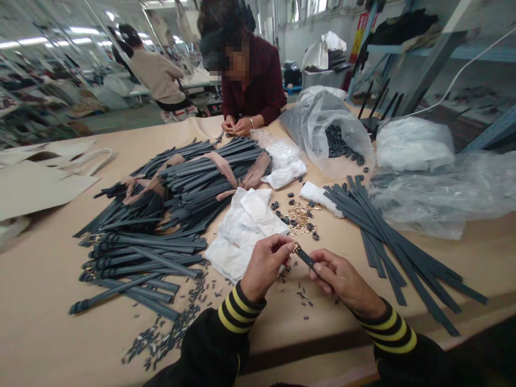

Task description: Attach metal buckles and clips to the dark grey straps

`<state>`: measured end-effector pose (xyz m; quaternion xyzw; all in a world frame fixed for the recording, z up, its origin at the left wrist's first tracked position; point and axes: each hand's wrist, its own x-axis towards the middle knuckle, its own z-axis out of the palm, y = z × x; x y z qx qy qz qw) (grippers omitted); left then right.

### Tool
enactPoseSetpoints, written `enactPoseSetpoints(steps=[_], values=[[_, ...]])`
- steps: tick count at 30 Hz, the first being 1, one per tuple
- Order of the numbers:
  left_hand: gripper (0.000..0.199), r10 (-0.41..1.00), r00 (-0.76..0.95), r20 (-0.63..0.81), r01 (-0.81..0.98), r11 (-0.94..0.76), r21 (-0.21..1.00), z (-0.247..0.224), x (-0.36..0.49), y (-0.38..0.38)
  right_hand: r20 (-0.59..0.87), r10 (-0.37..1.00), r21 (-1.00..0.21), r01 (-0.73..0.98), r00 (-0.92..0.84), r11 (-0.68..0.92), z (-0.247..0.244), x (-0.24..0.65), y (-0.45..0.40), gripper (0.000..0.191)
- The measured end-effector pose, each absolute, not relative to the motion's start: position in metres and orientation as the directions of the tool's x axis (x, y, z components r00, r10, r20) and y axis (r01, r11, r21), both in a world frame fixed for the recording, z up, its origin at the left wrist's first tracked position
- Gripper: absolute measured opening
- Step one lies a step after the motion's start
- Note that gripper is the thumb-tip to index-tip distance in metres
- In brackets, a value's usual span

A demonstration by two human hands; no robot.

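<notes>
Between my two hands is a short stretch of dark strap (pixel 307 260) with a gold buckle (pixel 297 248) at its upper left end. My left hand (pixel 269 263) pinches the buckle between thumb and fingertips. The strap is gripped by my right hand (pixel 342 279), thumb on top; the rest of it is hidden under that hand. Just beyond lie a pile of gold buckles (pixel 301 216) and some dark loops (pixel 315 236). To the right, loose dark straps (pixel 397 247) fan out across the table.
Tied strap bundles (pixel 213 177) and buckled straps (pixel 141 263) cover the left side of the table (pixel 60 279). Small dark pieces (pixel 173 328) are scattered nearer. White wrapping (pixel 242 228) lies centrally, a bag of loops (pixel 330 134) behind. Another person (pixel 256 80) works across the table.
</notes>
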<state>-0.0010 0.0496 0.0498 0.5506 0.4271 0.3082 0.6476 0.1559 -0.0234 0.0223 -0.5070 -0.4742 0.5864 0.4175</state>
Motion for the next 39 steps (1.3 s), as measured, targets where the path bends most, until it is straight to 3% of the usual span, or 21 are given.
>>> enactPoseSetpoints(steps=[3, 8, 14, 20, 24, 31, 39], values=[[0.021, 0.813, 0.503, -0.295, -0.079, 0.383, 0.920, 0.048, -0.003, 0.047, -0.193, 0.963, -0.977, -0.054, -0.186, -0.206, 0.020, 0.161, -0.025, 0.023], [0.020, 0.643, 0.652, -0.402, -0.253, 0.684, 0.684, 0.048, -0.003, 0.039, -0.177, 0.954, -0.981, -0.035, -0.243, -0.191, 0.024, 0.163, -0.025, 0.019], [0.017, 0.607, 0.701, -0.373, -0.360, 0.754, 0.550, 0.042, 0.003, 0.026, -0.139, 0.963, -0.990, 0.004, -0.230, -0.142, 0.033, 0.160, -0.028, 0.016], [0.019, 0.660, 0.680, -0.319, -0.366, 0.683, 0.632, 0.030, 0.015, 0.013, -0.173, 0.977, -0.985, 0.018, -0.124, -0.172, 0.035, 0.151, -0.030, 0.018], [0.017, 0.662, 0.673, -0.328, -0.331, 0.667, 0.667, 0.025, 0.016, 0.012, -0.086, 0.996, -0.984, 0.160, -0.021, -0.081, 0.037, 0.145, -0.033, 0.012], [0.016, 0.726, 0.642, -0.246, -0.161, 0.442, 0.882, 0.025, 0.000, 0.017, -0.096, 0.995, -0.958, 0.275, -0.037, -0.082, 0.032, 0.149, -0.031, 0.008], [0.016, 0.815, 0.490, -0.311, -0.285, 0.486, 0.826, 0.025, 0.009, 0.009, -0.139, 0.988, -0.969, 0.212, -0.063, -0.123, 0.025, 0.149, -0.029, 0.009]])
